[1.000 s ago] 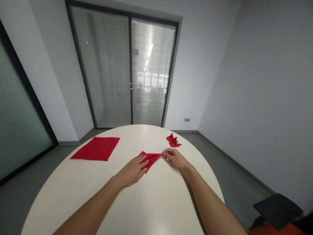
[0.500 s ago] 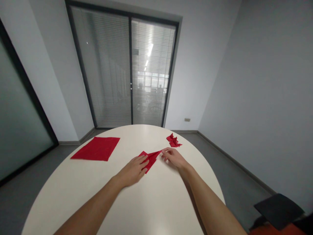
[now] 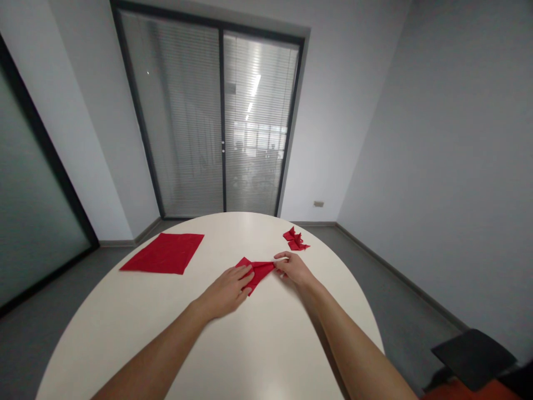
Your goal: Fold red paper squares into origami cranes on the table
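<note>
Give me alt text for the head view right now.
A person's left hand rests on a folded red piece on a white table, while the right hand is at its pointed end. A flat red sheet lies to the left; small folded red pieces lie beyond the right hand.

"Can you read any writing here, a label or a brand?"
"None that I can make out."
"Any numbers or signs, then?"
"None legible; what shows through the blinds (image 3: pixel 187 139) is too blurred to read."
</note>
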`<act>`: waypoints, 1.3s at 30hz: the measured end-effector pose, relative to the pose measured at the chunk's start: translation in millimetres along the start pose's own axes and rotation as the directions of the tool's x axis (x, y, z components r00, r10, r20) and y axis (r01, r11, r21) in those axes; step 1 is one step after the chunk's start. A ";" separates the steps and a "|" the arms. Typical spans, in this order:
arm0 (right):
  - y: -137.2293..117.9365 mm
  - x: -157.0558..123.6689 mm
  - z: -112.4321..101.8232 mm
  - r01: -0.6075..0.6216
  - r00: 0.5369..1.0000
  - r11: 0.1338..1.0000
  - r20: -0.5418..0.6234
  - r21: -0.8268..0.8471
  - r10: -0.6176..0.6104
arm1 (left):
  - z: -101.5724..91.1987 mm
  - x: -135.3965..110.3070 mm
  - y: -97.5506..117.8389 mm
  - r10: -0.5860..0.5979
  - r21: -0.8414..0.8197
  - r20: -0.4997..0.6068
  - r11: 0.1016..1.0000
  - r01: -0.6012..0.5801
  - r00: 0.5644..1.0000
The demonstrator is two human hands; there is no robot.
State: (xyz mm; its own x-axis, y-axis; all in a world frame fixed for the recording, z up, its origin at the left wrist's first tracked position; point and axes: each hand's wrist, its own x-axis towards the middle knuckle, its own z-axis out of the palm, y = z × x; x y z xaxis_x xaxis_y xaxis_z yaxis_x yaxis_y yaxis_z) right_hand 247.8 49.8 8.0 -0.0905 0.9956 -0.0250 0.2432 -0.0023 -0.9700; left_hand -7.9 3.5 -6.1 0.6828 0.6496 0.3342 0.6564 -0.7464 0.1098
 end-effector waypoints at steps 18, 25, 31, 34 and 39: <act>0.7 -7.0 -27.0 0.280 0.941 0.866 0.296 -0.414 -0.163 | -7.1 2.5 6.7 -0.138 -0.083 0.052 0.986 0.142 0.989; -8.3 -10.4 -30.4 0.489 0.870 0.617 0.392 -0.616 -0.299 | -6.0 1.6 5.9 -0.129 -0.052 0.054 0.990 0.132 0.990; -9.7 -15.8 -28.8 0.446 0.895 0.500 0.373 -0.742 -0.245 | -5.9 2.1 6.5 -0.102 -0.014 0.033 0.995 0.103 0.994; -11.3 -18.3 -25.1 0.389 0.921 0.483 0.338 -0.785 -0.191 | -7.0 2.8 7.9 -0.081 0.009 0.014 0.997 0.081 0.997; -18.2 -21.4 -13.1 0.375 0.922 0.420 0.283 -0.827 -0.265 | -6.0 2.6 7.5 -0.050 0.016 -0.024 0.999 0.051 0.998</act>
State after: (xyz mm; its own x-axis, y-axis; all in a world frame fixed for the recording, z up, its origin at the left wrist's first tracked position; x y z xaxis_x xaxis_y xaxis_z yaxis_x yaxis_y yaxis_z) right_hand 258.0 29.8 29.4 -0.4211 0.8917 0.1660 0.8666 0.4496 -0.2166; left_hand -3.2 -1.2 1.3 0.6411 0.6826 0.3506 0.6952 -0.7102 0.1115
